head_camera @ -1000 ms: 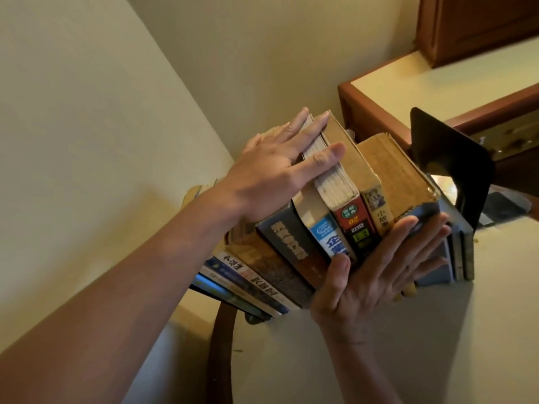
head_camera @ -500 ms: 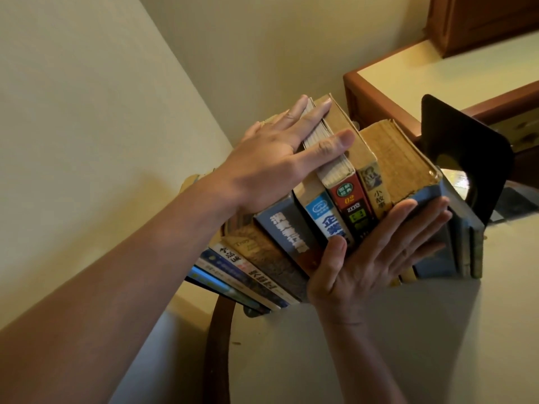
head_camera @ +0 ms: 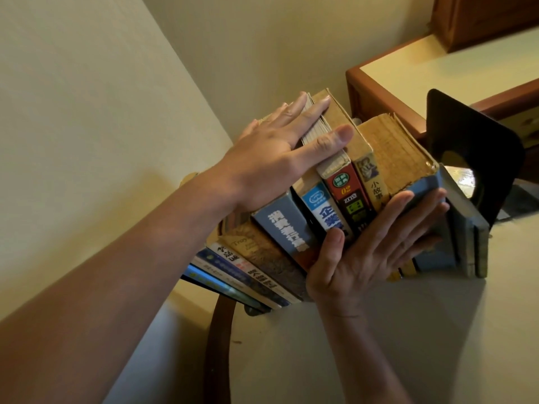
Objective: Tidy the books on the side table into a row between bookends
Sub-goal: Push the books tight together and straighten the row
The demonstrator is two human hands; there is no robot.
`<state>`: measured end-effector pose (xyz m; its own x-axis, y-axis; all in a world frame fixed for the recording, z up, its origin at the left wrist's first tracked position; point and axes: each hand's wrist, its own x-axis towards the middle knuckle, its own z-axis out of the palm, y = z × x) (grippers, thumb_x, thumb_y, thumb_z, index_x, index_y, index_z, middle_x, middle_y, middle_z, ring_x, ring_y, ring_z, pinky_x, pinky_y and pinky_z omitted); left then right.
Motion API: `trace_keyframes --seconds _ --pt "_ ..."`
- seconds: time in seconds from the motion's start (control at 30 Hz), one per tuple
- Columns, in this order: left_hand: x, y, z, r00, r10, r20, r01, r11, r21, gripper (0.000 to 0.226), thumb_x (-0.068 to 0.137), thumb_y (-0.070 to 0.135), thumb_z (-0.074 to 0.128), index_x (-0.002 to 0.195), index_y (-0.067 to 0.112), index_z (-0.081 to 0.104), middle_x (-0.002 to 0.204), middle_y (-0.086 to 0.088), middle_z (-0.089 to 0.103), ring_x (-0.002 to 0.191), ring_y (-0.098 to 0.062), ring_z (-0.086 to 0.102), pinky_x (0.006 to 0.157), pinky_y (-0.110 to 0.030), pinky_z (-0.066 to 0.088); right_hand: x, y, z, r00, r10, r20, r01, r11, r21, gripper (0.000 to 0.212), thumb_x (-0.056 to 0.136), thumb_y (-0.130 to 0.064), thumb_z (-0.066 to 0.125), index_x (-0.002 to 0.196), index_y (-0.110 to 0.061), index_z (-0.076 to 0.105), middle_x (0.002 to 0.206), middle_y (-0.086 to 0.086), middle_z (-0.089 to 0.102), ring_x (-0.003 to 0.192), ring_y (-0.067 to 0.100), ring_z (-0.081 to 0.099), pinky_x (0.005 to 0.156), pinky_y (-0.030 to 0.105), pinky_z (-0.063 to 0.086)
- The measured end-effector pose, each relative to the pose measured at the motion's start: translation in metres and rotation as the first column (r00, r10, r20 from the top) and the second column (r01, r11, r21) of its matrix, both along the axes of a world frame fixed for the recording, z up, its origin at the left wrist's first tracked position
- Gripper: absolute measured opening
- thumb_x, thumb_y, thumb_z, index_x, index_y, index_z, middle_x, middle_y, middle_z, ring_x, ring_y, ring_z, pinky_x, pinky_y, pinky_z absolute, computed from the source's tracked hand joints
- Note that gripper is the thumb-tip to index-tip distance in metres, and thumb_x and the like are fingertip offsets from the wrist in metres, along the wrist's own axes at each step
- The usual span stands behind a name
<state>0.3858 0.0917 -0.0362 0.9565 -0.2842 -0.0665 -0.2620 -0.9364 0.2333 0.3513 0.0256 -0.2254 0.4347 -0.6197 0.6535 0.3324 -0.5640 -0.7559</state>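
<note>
The step in hand looks like squaring up the row. The books (head_camera: 291,237) stand spine-out on the side table (head_camera: 379,345), and those farthest from the black bookend (head_camera: 472,147) lean hard away from it, nearly lying over. To do it well, I would push the whole run toward the black bookend as one block, with flat palms rather than fingertips, so that no volume skids ahead of its neighbours. The tops want steady downward pressure while the spines are nudged flush, or the leaning ones may slump again. The thick yellowed book (head_camera: 399,153), near the black bookend, has a frayed cover edge (go gently there). A small grey metal piece (head_camera: 253,311) peeks from under the books farthest from the black bookend. It may be a second bookend's foot, but I cannot tell.

The left hand (head_camera: 271,158) lies flat on the top edges of the books in the middle of the row, well apart from the black bookend, with its fingers straight and gripping nothing. The right hand (head_camera: 370,255) is nearer the black bookend. Its fingers are straight and spread, its thumb is up, and it presses against the spines without clasping any. Its fingertips reach the blue-grey volumes just beside the bookend. So the row sits under the left hand and behind the right. Whether the last book touches the black bookend is unclear.
</note>
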Motion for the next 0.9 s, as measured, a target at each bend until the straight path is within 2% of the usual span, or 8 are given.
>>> trace_keyframes --seconds 0.1,0.2,0.27,0.43,0.57,0.67,0.77,0.9 --pt "0.001 0.000 -0.001 1.000 -0.002 0.008 0.002 1.000 0.000 0.078 0.087 0.076 0.021 0.158 0.047 0.011 0.169 0.017 0.001 0.154 -0.001 -0.001 0.126 -0.049 0.001 0.000 -0.001 0.000 1.000 0.000 0.005 0.000 1.000 -0.009 0.069 0.101 -0.047 0.020 0.160 -0.021 -0.004 0.158 0.026 0.013 0.150 0.041 0.003 0.118 0.070 0.004" --pt "0.002 0.000 -0.002 1.000 -0.005 0.009 0.005 1.000 0.008 0.078 0.087 0.077 0.020 0.158 0.047 0.010 0.169 0.017 0.001 0.154 -0.001 -0.001 0.126 -0.049 0.001 -0.001 -0.002 0.000 1.000 0.016 0.001 -0.016 1.000 -0.009 0.069 0.102 -0.047 0.021 0.161 -0.021 -0.004 0.158 0.029 0.010 0.150 0.040 0.002 0.120 0.067 0.001" --pt "0.002 0.000 -0.002 1.000 -0.008 0.010 0.008 1.000 0.013 0.078 0.087 0.077 0.020 0.158 0.047 0.010 0.169 0.017 0.000 0.154 -0.002 -0.001 0.126 -0.049 0.000 -0.005 -0.004 0.001 0.999 0.054 -0.006 -0.054 0.998 -0.009 0.069 0.103 -0.045 0.023 0.161 -0.020 -0.005 0.159 0.031 0.008 0.151 0.040 0.000 0.120 0.066 -0.001" --pt "0.001 -0.003 0.004 1.000 -0.010 -0.014 0.011 0.999 0.037 0.080 0.087 0.077 0.022 0.159 0.046 0.009 0.169 0.014 -0.003 0.155 -0.006 -0.002 0.126 -0.051 0.000 -0.027 -0.012 0.000 0.980 0.189 -0.054 -0.191 0.981 -0.027 0.072 0.103 -0.045 0.027 0.160 -0.021 -0.009 0.163 0.019 -0.009 0.153 0.040 -0.007 0.119 0.067 -0.005" --pt "0.002 -0.010 0.016 0.995 0.013 -0.097 -0.013 1.000 0.003 0.084 0.081 0.080 0.032 0.157 0.048 0.015 0.169 0.013 -0.007 0.156 -0.016 0.002 0.125 -0.058 0.007 -0.028 -0.029 0.006 0.985 0.172 -0.031 -0.173 0.984 -0.046 0.081 0.098 -0.042 0.038 0.160 -0.022 -0.010 0.159 0.028 -0.005 0.152 0.041 -0.007 0.119 0.068 -0.006" --pt "0.008 -0.022 0.020 0.996 0.030 -0.081 -0.031 0.999 -0.012 0.084 0.078 0.082 0.033 0.154 0.049 0.019 0.170 0.011 -0.005 0.156 -0.021 0.010 0.123 -0.061 0.011 -0.023 -0.041 0.009 0.988 0.149 -0.041 -0.151 0.987 -0.049 0.088 0.093 -0.038 0.045 0.160 -0.022 -0.010 0.160 0.030 -0.002 0.152 0.042 -0.006 0.118 0.069 -0.005" --pt "0.016 -0.033 0.017 0.995 0.062 -0.078 -0.067 0.995 -0.068 0.088 0.076 0.084 0.033 0.156 0.051 0.015 0.170 0.011 -0.001 0.156 -0.022 0.007 0.123 -0.062 0.008 -0.019 -0.044 0.008 0.985 0.171 -0.041 -0.173 0.983 -0.062 0.083 0.097 -0.042 0.041 0.161 -0.021 -0.008 0.161 0.027 -0.001 0.152 0.044 -0.003 0.117 0.072 0.000" --pt "0.025 -0.036 0.005 0.999 0.041 -0.032 -0.040 0.998 0.051 0.093 0.073 0.088 0.030 0.157 0.052 0.011 0.170 0.010 0.000 0.157 -0.019 -0.001 0.124 -0.059 0.000 -0.017 -0.042 0.003 0.977 0.196 -0.088 -0.205 0.973 -0.104 0.077 0.102 -0.047 0.033 0.161 -0.015 -0.006 0.161 0.034 0.003 0.151 0.051 0.001 0.114 0.075 0.008"
